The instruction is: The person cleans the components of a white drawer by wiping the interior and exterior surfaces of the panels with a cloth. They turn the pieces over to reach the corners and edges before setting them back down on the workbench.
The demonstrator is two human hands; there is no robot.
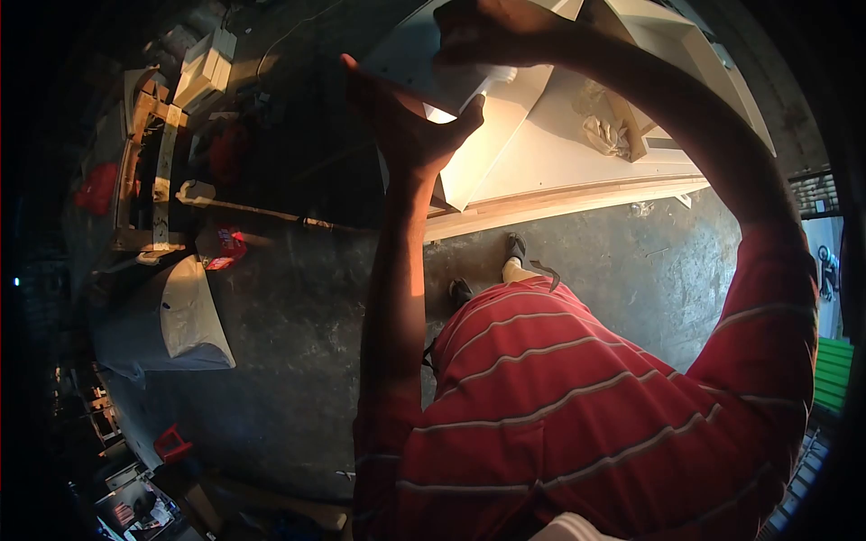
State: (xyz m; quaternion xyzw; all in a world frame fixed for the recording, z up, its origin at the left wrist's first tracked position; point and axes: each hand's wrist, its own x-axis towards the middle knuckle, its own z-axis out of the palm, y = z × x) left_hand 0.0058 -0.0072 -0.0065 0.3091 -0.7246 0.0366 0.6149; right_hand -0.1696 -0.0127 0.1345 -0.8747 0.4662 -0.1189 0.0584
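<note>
A pale flat panel (410,56) is raised in front of me at the top of the view, mostly in shadow. My left hand (410,122) supports its lower corner, with the fingers along the left side and the thumb on the right. My right hand (496,34) is closed at the panel's right side. A small white piece (498,76) shows just below it, and I cannot tell whether the fingers hold it. Behind both hands lies a large white board surface (577,135) with a pale wooden edge.
Crumpled clear plastic (606,135) lies beside an open white box-like part (672,54) on the right. To the left stand a wooden frame (164,176), stacked boards (206,68) and a covered grey-white block (185,316). A red stool (171,444) sits lower left on the dark concrete floor.
</note>
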